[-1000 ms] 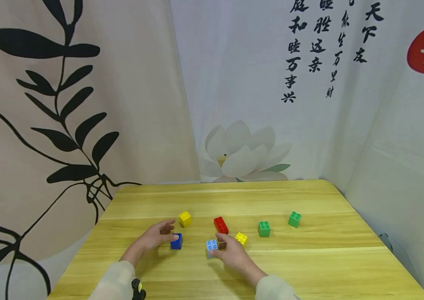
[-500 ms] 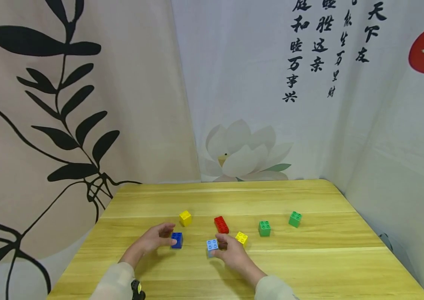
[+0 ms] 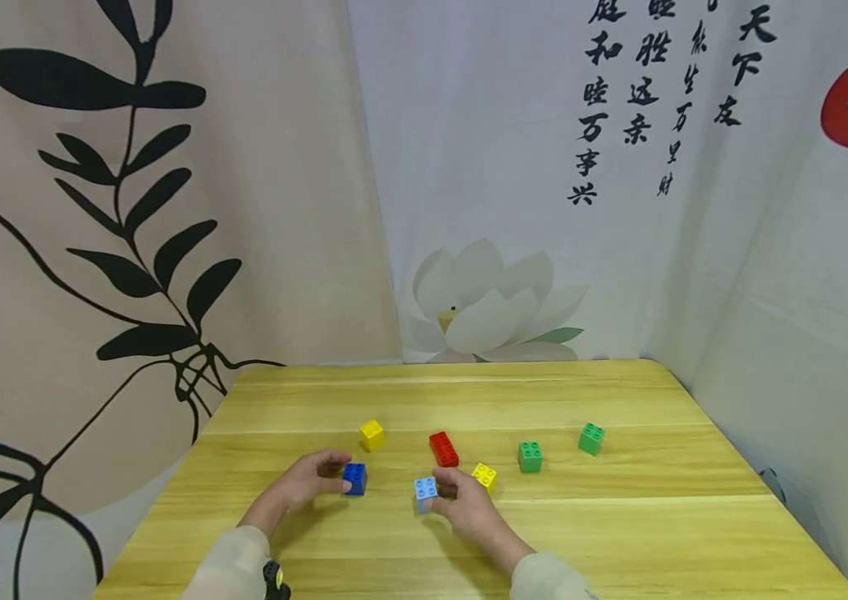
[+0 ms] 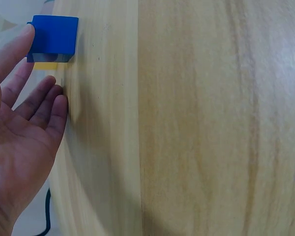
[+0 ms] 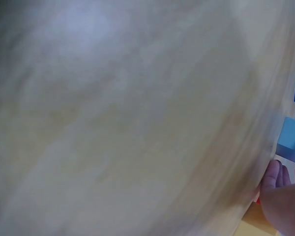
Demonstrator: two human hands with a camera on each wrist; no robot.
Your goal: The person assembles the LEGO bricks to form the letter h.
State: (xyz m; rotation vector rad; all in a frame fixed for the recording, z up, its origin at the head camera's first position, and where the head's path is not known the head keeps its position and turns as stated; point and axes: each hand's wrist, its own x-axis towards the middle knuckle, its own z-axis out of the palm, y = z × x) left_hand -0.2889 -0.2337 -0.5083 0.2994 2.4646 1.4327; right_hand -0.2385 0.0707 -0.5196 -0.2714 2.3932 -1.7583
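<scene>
In the head view, my left hand pinches a dark blue building block from its left side, thumb in front and index finger behind. The left wrist view shows the thumb tip against the edge of this blue block, the other fingers loosely bent below. Near the table's middle, my right hand holds a light blue building block by its right side between thumb and index finger. Studs show on top of both blocks. Only part of the light blue block enters the right wrist view, just above the fingertips.
A yellow block lies behind the left hand. Behind the right hand are a longer red block and another yellow block. Two green blocks, one nearer and one farther, stand to the right on the wooden table.
My left thumb has slid lower on the dark blue block, and the left fingers have drawn in a little. The right hand and the light blue block stay almost still.
</scene>
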